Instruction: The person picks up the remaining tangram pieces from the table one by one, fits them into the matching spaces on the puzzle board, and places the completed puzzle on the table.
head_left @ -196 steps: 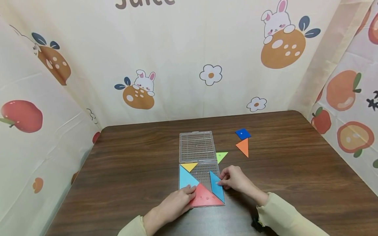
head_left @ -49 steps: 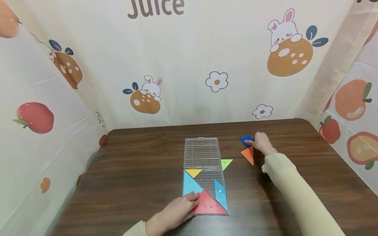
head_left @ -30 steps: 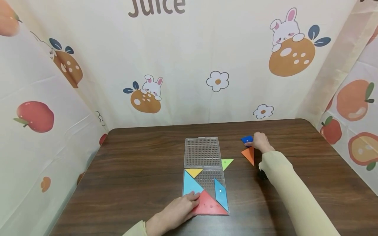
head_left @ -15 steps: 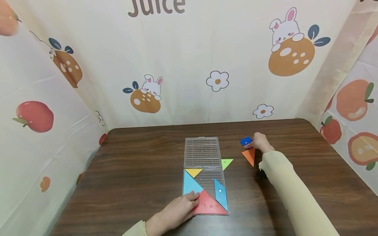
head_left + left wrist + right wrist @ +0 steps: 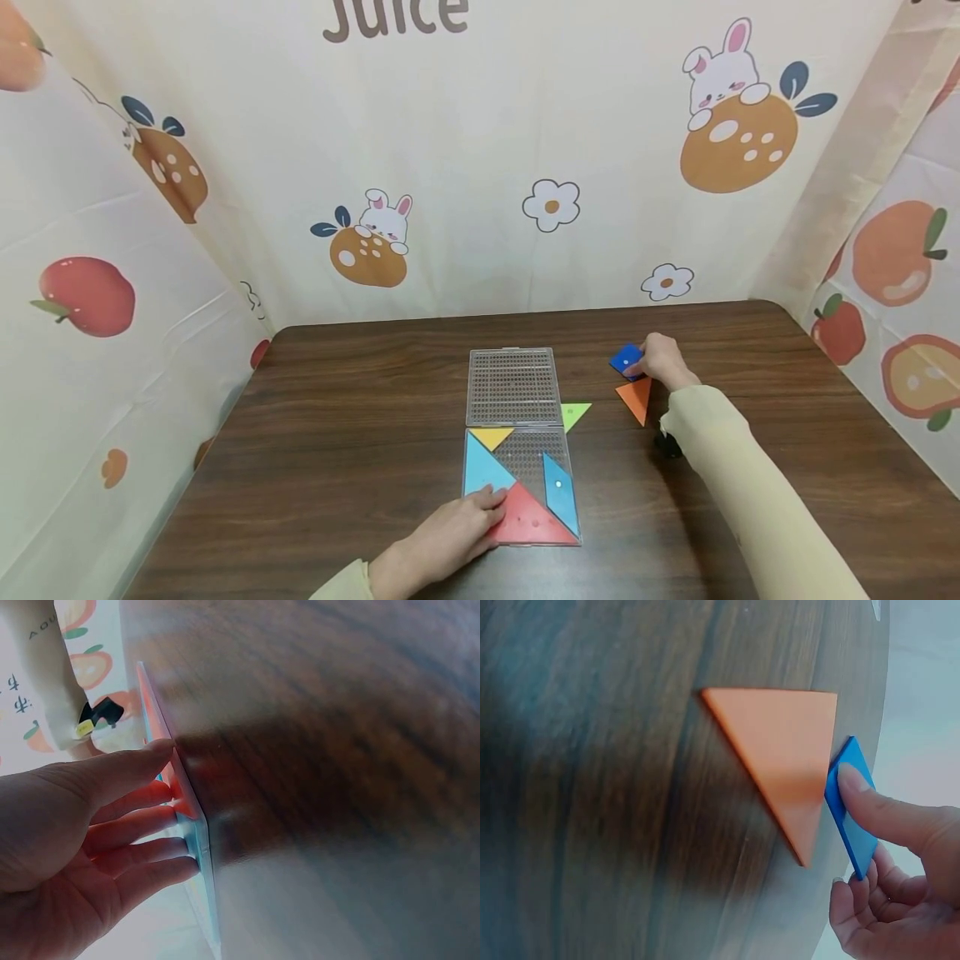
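Note:
My left hand [image 5: 467, 523] holds the near left corner of a clear tangram case [image 5: 525, 546], thumb at its front edge, fingers over the pieces. In the case lie a red triangle [image 5: 532, 521], a light blue triangle [image 5: 480, 471], a small yellow triangle [image 5: 492, 437] and a blue parallelogram [image 5: 558, 493]. Farther back on the right, my right hand [image 5: 660, 360] pinches a dark blue square [image 5: 847, 787], thumb on its face and fingertips at its far edge. Close beside that square, an orange triangle [image 5: 787, 742] lies flat on the table.
The case's gridded other half [image 5: 513, 387] lies opened out behind. A lime green triangle [image 5: 575, 414] lies at the case's right side. Printed curtains [image 5: 450, 167] surround the brown wooden table [image 5: 360, 400] at the back and sides.
My right hand has left the blue parallelogram and gone back to the dark blue square, which has since turned slightly. The orange triangle has shifted a little nearer. My left hand stays on the case.

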Available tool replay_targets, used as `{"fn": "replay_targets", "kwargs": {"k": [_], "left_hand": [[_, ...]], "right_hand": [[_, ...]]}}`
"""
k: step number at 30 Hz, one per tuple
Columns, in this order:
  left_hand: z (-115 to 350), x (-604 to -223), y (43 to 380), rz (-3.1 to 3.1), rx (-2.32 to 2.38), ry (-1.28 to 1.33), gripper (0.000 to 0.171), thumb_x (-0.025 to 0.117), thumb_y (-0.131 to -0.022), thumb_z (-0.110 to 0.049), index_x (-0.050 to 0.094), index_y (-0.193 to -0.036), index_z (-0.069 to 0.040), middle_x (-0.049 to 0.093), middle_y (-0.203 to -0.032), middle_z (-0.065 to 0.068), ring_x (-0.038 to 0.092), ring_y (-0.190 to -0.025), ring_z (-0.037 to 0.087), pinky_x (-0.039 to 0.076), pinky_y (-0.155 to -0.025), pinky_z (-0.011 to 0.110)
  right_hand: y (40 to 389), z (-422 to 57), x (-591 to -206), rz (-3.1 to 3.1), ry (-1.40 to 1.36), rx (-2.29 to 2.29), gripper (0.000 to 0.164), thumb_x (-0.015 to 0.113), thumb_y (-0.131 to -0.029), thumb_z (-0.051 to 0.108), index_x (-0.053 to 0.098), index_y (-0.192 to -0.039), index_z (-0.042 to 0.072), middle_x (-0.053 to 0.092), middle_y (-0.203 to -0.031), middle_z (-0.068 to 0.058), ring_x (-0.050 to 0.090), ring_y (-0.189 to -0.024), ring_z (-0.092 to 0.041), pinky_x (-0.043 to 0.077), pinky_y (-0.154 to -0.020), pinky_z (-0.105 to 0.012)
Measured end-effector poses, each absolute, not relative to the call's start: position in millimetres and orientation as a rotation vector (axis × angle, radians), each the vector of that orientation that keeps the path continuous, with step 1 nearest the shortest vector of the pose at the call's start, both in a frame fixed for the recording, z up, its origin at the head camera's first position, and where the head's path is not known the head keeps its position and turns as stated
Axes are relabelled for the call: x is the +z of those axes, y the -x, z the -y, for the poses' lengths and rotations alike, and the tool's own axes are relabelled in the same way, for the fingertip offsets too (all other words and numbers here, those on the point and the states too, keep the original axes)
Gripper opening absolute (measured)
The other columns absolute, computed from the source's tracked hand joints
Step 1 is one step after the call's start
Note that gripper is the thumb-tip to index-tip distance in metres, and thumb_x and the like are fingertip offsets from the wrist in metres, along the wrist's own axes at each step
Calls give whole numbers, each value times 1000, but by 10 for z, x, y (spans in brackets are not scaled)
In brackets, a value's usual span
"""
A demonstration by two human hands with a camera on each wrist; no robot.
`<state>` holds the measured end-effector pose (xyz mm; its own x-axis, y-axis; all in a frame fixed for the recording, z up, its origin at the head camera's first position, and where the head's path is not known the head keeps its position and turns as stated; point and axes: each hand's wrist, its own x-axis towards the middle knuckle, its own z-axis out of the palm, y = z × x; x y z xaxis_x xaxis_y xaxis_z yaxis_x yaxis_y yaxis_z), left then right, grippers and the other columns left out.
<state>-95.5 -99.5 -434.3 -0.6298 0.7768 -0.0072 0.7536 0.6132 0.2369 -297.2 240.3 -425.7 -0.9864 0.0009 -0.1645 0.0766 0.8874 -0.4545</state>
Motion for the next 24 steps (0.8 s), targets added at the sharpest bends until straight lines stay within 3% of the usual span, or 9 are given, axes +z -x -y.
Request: {"fn": "replay_targets", "kwargs": {"k": [4, 12, 18, 24], "left_hand": [[995, -4344, 958, -2725, 321, -1301, 32, 61, -85, -20, 62, -111, -2, 54, -120, 9, 52, -109, 21, 46, -82, 27], [999, -4358, 959, -2744, 306, -1332, 32, 63, -83, -20, 63, -110, -2, 55, -119, 10, 53, -107, 22, 47, -80, 27], [992, -4353, 962, -2739, 298, -1326, 32, 64, -82, -19, 63, -110, -3, 55, -119, 10, 53, -107, 22, 48, -79, 27], [986, -4338, 957, -2728, 291, -1304, 33, 63, -83, -19, 62, -111, -3, 54, -121, 9, 52, -108, 22, 47, -81, 27]], "right_hand": [[2962, -2402, -4246, -2928, -47, -706, 48, 76, -70, 11, 55, -103, -16, 54, -104, -31, 52, -90, -38, 43, -80, -47], [2915, -2373, -4154, -2970, 55, -717, 22, 67, -77, 3, 59, -91, -11, 57, -91, -24, 55, -77, -31, 48, -64, -37], [2855, -2347, -4093, -3010, 157, -708, 17, 65, -77, 2, 59, -87, -9, 58, -88, -24, 56, -78, -34, 47, -67, -41], [2771, -2325, -4081, -3036, 271, -699, 12, 65, -76, 1, 58, -81, -6, 58, -76, -16, 55, -69, -27, 46, -63, -39]]}}
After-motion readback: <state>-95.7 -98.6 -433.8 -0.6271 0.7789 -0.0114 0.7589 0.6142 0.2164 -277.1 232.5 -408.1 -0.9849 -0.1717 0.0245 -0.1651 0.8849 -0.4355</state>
